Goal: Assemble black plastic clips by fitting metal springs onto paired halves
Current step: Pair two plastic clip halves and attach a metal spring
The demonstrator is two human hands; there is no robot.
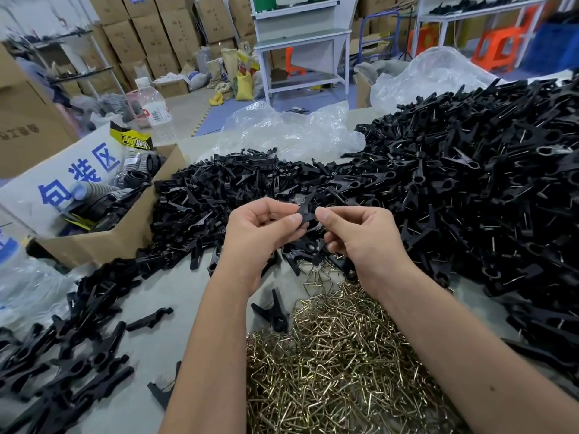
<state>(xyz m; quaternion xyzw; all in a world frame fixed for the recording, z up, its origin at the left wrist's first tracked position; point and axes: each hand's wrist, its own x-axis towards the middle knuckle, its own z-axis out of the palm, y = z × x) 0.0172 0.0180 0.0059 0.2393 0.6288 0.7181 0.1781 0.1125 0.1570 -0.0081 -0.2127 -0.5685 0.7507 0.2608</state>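
Your two forearms reach forward over the grey table (pixel 175 296) and meet above it. Your left hand (pixel 260 228) and right hand (pixel 360 233), fingers curled, pinch one black clip half (pixel 307 208) between thumbs and forefingers, above loose clip halves (pixel 219 195), just beyond the brass springs (pixel 338 355).

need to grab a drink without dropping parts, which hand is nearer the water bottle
Left. The left hand sits on the bottle's side of the table, though the water bottle stands well beyond it, up-left past the cardboard box. The right hand is farther off to the right.
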